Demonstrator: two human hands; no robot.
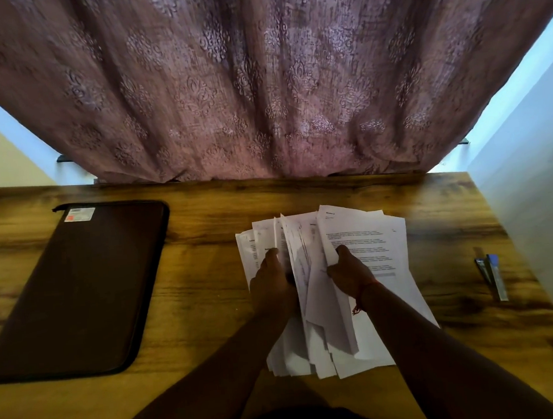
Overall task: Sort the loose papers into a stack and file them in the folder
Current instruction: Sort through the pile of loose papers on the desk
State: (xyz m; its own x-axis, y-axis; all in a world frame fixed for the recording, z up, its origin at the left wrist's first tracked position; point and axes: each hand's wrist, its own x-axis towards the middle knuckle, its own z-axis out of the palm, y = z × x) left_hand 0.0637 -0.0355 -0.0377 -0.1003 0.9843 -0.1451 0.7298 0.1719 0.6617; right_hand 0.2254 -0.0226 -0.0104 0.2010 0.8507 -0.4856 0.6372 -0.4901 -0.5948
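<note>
The step in hand looks like the gathering: the papers [363, 235] are still a ragged fan, not yet a squared stack, and nothing has gone into the folder [76, 288].

Taking the folder as the landmark, the papers lie well to its right on the desk [203, 215], their far corners splayed at different angles and their near edges stepped unevenly. The folder itself lies flat and appears zipped shut, with a small label at its far left corner. Further right of the papers, well apart from them, lie what seem to be pens [492, 273].

Both forearms reach forward from the near edge of the desk and converge on the pile. The left hand [270, 279] grips the left part of the fan, thumb on top of the sheets and the other fingers hidden below, so how they are set cannot be told. The right hand [349, 273] holds the right-hand bunch, fingers curled over the sheet edges and closed on them; a red thread circles that wrist. Some middle sheets stand up on edge between the two hands.

The next move probably calls for pushing the two bunches together, then knocking the edges level against the desk. The folder must also be opened before filing, which would need one hand freed.
</note>
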